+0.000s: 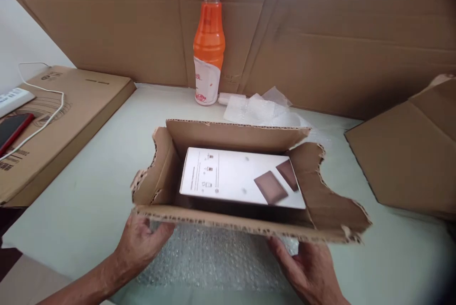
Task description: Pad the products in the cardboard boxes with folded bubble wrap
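Pale tabletop [89, 191] bears a torn cardboard box [249, 219], light but floppy-flapped, best gripped low on its near wall, where left hand [140, 243] and right hand [309, 267] lie open against it

No legible text: bottle label [205, 81], white box [231, 176], flat carton [53, 115] print all blurred.

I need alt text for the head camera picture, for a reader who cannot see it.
Two bare hands, left hand and right hand, rest on bubble wrap at the near flap of an open torn cardboard box holding a white box. An orange bottle stands behind.
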`<state>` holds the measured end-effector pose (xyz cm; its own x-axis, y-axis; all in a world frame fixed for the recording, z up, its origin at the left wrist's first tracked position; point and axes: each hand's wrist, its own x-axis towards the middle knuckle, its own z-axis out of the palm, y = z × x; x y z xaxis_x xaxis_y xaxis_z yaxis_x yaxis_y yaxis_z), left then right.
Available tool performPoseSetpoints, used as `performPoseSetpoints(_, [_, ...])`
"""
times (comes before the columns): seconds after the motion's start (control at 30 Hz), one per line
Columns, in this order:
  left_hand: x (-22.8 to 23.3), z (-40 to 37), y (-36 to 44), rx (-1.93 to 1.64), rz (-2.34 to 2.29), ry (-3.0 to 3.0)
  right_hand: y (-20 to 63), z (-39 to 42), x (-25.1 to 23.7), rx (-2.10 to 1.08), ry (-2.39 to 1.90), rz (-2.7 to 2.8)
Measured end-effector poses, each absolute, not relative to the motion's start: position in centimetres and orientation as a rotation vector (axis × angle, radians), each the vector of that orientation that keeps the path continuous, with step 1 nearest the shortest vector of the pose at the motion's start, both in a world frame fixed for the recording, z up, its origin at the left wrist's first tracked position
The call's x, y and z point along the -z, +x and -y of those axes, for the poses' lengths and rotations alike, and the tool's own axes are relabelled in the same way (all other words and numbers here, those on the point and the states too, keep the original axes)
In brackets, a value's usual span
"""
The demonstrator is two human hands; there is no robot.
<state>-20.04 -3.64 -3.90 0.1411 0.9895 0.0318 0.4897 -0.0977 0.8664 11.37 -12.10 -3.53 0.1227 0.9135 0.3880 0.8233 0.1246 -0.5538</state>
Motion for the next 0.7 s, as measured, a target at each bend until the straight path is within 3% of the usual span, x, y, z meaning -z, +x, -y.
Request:
performPoseSetpoints(0.33, [3.1,-1.5,-16.5,-1.051,-1.193,1.736,12.5,7.0,2.3,-0.422,-1.794,1.484])
performPoseSetpoints(0.57, [2.3,4.2,-23.4,-0.458,-1.446,2.224,18.1,14.3,4.3,-0.328,-2.045,1.649])
performPoseSetpoints(0.7, [3.7,6.4,-25.9,-0.415,-1.501,2.45,17.5,15.9,5.7,-0.254,-2.06,1.766])
